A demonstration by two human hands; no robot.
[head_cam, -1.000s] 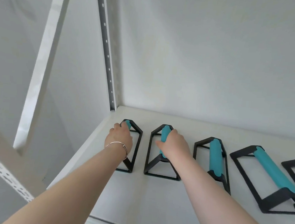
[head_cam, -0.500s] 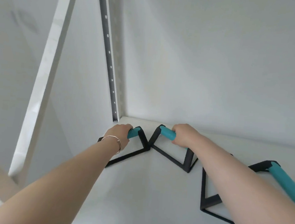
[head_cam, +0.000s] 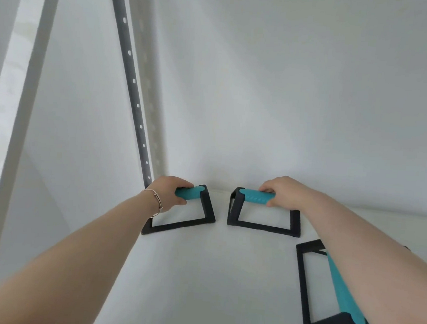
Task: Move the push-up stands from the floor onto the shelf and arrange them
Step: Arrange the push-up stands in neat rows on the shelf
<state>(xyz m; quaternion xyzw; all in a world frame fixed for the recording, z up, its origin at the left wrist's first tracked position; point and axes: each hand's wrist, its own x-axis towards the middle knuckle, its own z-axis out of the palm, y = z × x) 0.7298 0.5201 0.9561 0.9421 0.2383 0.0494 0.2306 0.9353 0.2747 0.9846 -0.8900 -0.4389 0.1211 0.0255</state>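
- Both stands have turned since a second ago, teal handles now lying crosswise at the back of the shelf (head_cam: 198,275).
- The left hand (head_cam: 169,193) is clamped on the left push-up stand (head_cam: 190,211), the right hand (head_cam: 284,193) on the right push-up stand (head_cam: 262,211).
- Arranging looks underway; the third stand (head_cam: 337,299) keeps its lengthwise lie.

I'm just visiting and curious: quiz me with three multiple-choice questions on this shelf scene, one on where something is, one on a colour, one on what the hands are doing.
1. Where does the stand held by the left hand sit?
A. by the shelf's left back corner
B. on the floor
C. on top of another stand

2. What colour are the stands' grips?
A. red
B. teal
C. yellow

3. What is the right hand doing?
A. hanging free
B. resting flat on the shelf
C. gripping a stand's handle

Answers: 1 A, the left stand rests by the perforated upright; 2 B, teal on black frames; 3 C, fingers wrap the right stand grip.
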